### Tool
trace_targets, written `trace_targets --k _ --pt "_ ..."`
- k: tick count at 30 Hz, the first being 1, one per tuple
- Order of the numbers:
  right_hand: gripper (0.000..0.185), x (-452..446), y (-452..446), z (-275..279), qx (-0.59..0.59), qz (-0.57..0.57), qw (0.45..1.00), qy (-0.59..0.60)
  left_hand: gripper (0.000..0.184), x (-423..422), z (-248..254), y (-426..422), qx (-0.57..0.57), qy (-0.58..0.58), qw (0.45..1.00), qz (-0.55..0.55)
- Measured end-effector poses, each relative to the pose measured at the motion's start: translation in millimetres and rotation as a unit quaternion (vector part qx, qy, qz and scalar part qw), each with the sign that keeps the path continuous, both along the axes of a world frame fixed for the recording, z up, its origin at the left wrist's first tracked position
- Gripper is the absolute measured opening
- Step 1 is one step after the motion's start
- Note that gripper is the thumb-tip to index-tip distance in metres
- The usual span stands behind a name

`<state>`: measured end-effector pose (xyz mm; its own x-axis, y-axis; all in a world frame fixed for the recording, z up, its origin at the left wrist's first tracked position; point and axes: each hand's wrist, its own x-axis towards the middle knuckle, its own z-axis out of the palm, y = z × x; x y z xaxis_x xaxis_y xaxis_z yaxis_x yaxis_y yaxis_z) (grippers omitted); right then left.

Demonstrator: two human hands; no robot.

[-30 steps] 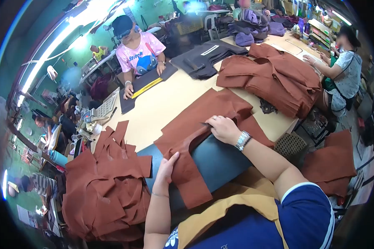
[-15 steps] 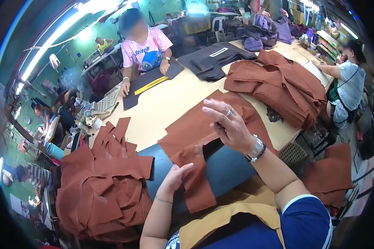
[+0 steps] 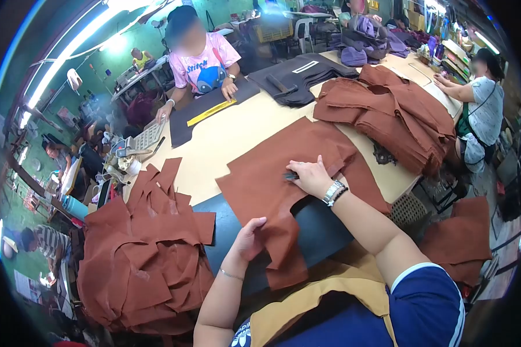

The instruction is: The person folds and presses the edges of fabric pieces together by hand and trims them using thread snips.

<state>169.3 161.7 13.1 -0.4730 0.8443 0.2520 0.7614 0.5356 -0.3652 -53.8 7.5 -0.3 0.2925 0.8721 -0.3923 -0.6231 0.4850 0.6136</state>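
Observation:
A cut piece of reddish-brown fabric (image 3: 266,156) lies in front of me, partly over a dark blue-grey board (image 3: 324,222). My left hand (image 3: 250,240) holds its near left edge, thumb on top and the other fingers mostly hidden by the cloth. Over the middle of the piece, my right hand (image 3: 312,178) is closed around a small dark object (image 3: 290,175) whose kind I cannot make out. A narrow flap of the fabric hangs toward me between my arms.
Heaped brown fabric pieces (image 3: 142,260) lie at my left, and another stack (image 3: 388,118) at the right. Across the pale table (image 3: 208,165), a co-worker's hand (image 3: 228,89) is by a yellow ruler (image 3: 211,113) on dark fabric. A hammer (image 3: 281,85) rests on dark pieces.
My right hand has come down from above onto the fabric, its fingers now closed. The fabric has shifted slightly left. The co-worker's left-side hand has moved off the dark fabric toward the calculator-like keyboard.

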Motion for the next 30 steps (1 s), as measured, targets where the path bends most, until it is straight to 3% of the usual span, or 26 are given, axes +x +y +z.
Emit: trace_targets --k 4,5,9,12,16,18,24,25,28,29,30 --pt "0.027 -12 7 -9 0.018 -0.015 0.999 0.025 0.036 -6 -5 6 -0.060 0.025 0.996 0.063" --pt "0.032 -11 6 -10 0.016 -0.009 1.000 -0.018 0.037 -3 -4 5 -0.049 0.009 0.997 0.059" --pt "0.023 -4 -33 16 0.072 0.022 0.994 0.082 0.041 7 19 4 -0.037 0.009 0.997 0.069" --pt "0.030 23 -54 20 0.076 0.011 0.994 0.077 0.042 2 8 5 -0.026 0.011 0.997 0.072" --pt "0.036 84 -48 8 0.145 -0.160 0.976 0.013 0.039 -3 2 8 -0.010 0.006 0.997 0.082" --pt "0.035 112 -48 10 0.088 -0.219 0.972 -0.005 0.038 -4 -2 8 -0.010 0.023 0.995 0.095" --pt "0.029 174 -27 -31 0.047 -0.237 0.970 -0.021 0.035 -13 -13 13 -0.002 0.087 0.989 0.122" --pt "0.035 168 -29 -12 0.036 -0.227 0.973 -0.004 0.035 -11 -7 11 0.000 0.102 0.988 0.119" --pt "0.046 126 -39 11 0.032 -0.124 0.960 0.248 0.049 -1 4 12 0.078 0.125 0.976 0.158" --pt "0.044 108 -48 18 -0.130 -0.062 0.917 0.373 0.050 2 13 9 0.078 0.142 0.975 0.151" --pt "0.040 91 -61 22 -0.233 -0.029 0.893 0.385 0.052 1 11 9 0.081 0.151 0.975 0.138"
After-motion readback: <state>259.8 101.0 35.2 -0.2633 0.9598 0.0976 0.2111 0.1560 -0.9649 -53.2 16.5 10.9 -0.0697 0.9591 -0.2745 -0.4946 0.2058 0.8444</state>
